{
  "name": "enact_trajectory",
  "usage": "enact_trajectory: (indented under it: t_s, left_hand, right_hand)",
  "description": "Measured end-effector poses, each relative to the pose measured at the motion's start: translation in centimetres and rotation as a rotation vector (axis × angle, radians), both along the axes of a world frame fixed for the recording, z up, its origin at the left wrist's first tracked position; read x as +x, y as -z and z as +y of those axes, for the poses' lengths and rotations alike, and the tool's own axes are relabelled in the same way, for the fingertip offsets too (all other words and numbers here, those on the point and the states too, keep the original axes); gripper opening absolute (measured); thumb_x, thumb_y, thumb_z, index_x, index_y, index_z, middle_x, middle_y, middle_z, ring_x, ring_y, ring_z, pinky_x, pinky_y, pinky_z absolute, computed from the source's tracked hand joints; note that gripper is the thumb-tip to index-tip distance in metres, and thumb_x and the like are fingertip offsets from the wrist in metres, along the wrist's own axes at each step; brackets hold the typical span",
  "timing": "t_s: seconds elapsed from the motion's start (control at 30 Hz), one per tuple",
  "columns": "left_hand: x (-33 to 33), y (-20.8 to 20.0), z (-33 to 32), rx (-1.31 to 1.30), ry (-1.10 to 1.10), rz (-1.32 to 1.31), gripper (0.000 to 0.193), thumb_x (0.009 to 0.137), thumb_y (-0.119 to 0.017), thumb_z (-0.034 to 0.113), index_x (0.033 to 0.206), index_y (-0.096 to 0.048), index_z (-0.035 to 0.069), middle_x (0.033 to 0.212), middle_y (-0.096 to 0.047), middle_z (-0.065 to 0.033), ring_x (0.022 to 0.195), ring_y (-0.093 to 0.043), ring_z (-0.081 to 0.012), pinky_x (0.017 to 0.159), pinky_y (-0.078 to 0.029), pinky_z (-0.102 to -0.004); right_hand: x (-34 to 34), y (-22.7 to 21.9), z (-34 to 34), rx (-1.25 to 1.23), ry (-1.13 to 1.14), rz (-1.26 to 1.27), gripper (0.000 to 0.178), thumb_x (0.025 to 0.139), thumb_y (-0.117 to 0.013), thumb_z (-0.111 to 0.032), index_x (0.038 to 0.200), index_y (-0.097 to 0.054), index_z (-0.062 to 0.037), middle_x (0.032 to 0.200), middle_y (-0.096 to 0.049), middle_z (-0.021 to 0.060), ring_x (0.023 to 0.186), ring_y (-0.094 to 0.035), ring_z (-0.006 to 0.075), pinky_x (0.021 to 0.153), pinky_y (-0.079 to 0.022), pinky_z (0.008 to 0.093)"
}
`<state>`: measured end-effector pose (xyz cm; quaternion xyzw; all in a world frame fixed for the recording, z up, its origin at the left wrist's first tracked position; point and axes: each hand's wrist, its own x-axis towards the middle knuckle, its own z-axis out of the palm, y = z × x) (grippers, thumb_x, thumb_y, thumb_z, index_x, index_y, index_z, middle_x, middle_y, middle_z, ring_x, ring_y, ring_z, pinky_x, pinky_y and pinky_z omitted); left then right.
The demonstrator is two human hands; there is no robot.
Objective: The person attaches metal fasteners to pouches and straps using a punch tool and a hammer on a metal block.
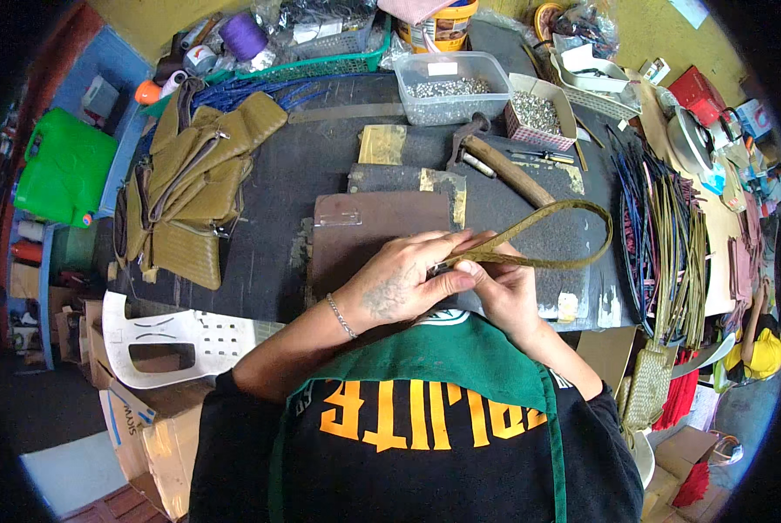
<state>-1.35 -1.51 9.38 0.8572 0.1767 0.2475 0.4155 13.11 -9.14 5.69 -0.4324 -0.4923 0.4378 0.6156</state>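
An olive strap point(609, 232) is bent into a long loop that reaches out to the right above the worktable. Its two ends come together between my hands. My left hand point(408, 277) is closed around these ends, with the thumb pressing from the near side. My right hand point(507, 295) pinches the strap right beside it, thumb against the left hand's thumb. What lies inside the fingers is mostly hidden. Just beyond and below the hands is a flat brown board point(382, 222). A hammer with a wooden handle point(514, 171) lies past the loop.
Folded olive woven pieces point(194, 187) are heaped at left. Bundled straps point(682, 253) hang over the right edge. A clear tub point(454, 109) and a small box point(537, 126) of metal bits stand at the back. A white chair point(177, 336) is at left; a person in yellow point(763, 353) is far right.
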Motion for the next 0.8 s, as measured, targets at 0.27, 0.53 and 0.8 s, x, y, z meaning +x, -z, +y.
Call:
enact_trajectory:
  t_s: [0.27,0.53,0.8]
  left_hand:
    - [-0.4,0.1,0.6,-0.659,0.129,-0.056,0.029,0.090,-0.040,0.022,0.093,-0.057,-0.002,0.076,-0.058,-0.0030,0.075,-0.051,-0.0085,0.070,-0.041,-0.0221]
    - [-0.4,-0.1,0.3,-0.698,-0.010,0.015,0.025,0.088,-0.044,0.020,0.089,-0.060,0.001,0.069,-0.056,0.0015,0.063,-0.046,-0.0040,0.057,-0.038,-0.0171]
    - [0.1,0.0,0.1,-0.611,-0.078,-0.001,0.026,0.089,-0.042,0.021,0.090,-0.058,0.000,0.071,-0.057,-0.0011,0.065,-0.049,-0.0060,0.060,-0.040,-0.0187]
  right_hand:
    - [2.8,-0.1,2.0,-0.039,-0.200,0.542,0.029,0.077,-0.060,-0.010,0.102,-0.049,-0.0016,0.094,-0.056,0.0068,0.085,-0.054,0.0142,0.075,-0.043,0.0261]
    - [1.3,-1.6,2.9,-0.130,-0.121,0.661,0.021,0.076,-0.059,-0.006,0.095,-0.050,-0.0029,0.084,-0.057,0.0058,0.072,-0.054,0.0101,0.063,-0.042,0.0216]
    - [0.5,-2.5,3.8,0.105,0.182,0.297,0.019,0.078,-0.058,-0.004,0.094,-0.050,0.0002,0.076,-0.055,-0.0002,0.070,-0.050,0.0041,0.063,-0.042,0.0180]
